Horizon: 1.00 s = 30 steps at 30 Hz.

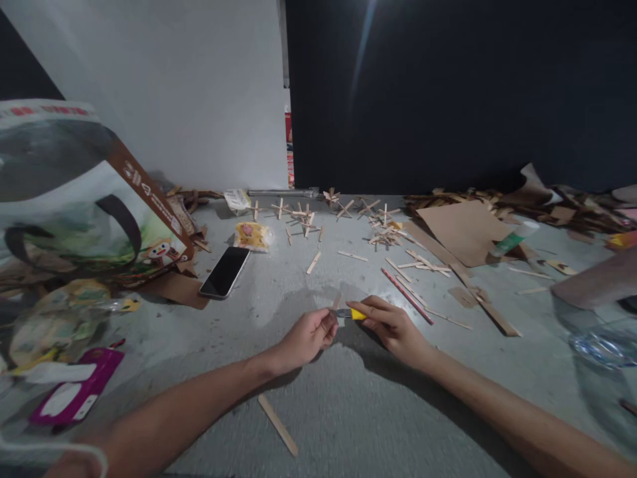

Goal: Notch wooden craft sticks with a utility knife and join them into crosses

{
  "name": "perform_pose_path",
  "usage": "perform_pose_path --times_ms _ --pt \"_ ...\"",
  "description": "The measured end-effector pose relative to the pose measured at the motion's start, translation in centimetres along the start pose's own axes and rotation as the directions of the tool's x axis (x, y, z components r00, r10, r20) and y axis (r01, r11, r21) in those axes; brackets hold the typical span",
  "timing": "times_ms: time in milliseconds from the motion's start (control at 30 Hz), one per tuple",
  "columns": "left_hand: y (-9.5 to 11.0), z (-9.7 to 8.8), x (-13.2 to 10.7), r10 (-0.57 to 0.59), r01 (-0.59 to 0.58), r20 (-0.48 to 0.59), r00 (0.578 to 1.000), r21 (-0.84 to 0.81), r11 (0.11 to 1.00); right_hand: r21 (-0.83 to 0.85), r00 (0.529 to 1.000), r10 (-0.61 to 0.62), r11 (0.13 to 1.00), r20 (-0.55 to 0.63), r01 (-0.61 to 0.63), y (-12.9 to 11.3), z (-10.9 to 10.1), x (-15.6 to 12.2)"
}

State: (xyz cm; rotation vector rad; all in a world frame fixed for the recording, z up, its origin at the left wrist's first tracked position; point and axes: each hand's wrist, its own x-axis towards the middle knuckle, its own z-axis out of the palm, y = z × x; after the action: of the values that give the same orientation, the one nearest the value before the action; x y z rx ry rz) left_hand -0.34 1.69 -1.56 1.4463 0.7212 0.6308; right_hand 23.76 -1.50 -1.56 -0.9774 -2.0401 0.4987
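Near the middle, my right hand (pixel 393 326) grips a yellow utility knife (pixel 357 314), its metal end pointing left. My left hand (pixel 307 337) is closed with fingertips pinched round a small wooden craft stick (pixel 337 301), whose upper end sticks out. The knife's metal end meets the stick at the left fingertips; whether it cuts into it cannot be made out. Below my left forearm lies a loose craft stick (pixel 277 425). Beyond my hands are another stick (pixel 314 262) and a red patterned pencil-like rod (pixel 407 296).
Several crossed-stick pieces (pixel 308 224) stand at the back. A phone (pixel 225 272), a wrapped yellow snack (pixel 252 236) and a large printed bag (pixel 89 199) are on the left. Brown cardboard (pixel 462 229), a glue stick (pixel 515 239) and a clear plastic bottle (pixel 604 348) are on the right.
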Motion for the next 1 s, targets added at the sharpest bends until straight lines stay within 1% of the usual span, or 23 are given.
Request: perform_pose_path --times_ms 133,300,400,500,667,867,1000 --pt "-0.1 0.0 -0.1 0.020 -0.019 -0.023 1.000 0.049 0.999 -0.004 1.000 -0.002 1.000 0.002 0.002 -0.1 -0.1 0.1" --pt "0.4 -0.3 -0.3 0.056 -0.057 0.016 0.998 0.100 0.993 -0.010 1.000 -0.023 1.000 -0.005 0.023 -0.5 0.0 0.2" --pt "0.8 -0.4 -0.3 0.040 -0.045 0.048 0.998 0.097 0.994 -0.015 0.999 -0.035 0.999 -0.020 0.035 -0.7 0.0 0.2" --pt "1.0 -0.5 -0.2 0.009 -0.018 0.084 0.996 0.105 0.994 -0.018 1.000 -0.022 1.000 -0.022 0.022 -0.6 0.0 0.3" --pt "0.7 -0.4 -0.3 -0.014 0.004 0.056 0.998 0.178 0.984 0.019 1.000 -0.012 1.000 -0.003 0.012 -0.5 -0.1 0.2" --pt "0.9 -0.6 -0.3 -0.020 0.001 0.077 0.997 0.246 0.969 0.040 0.999 -0.051 0.998 -0.005 0.051 -0.2 -0.1 0.1" --pt "1.3 -0.5 -0.1 -0.018 0.000 0.076 0.997 0.233 0.972 0.039 0.998 -0.058 0.997 -0.029 0.059 -0.5 0.2 0.1"
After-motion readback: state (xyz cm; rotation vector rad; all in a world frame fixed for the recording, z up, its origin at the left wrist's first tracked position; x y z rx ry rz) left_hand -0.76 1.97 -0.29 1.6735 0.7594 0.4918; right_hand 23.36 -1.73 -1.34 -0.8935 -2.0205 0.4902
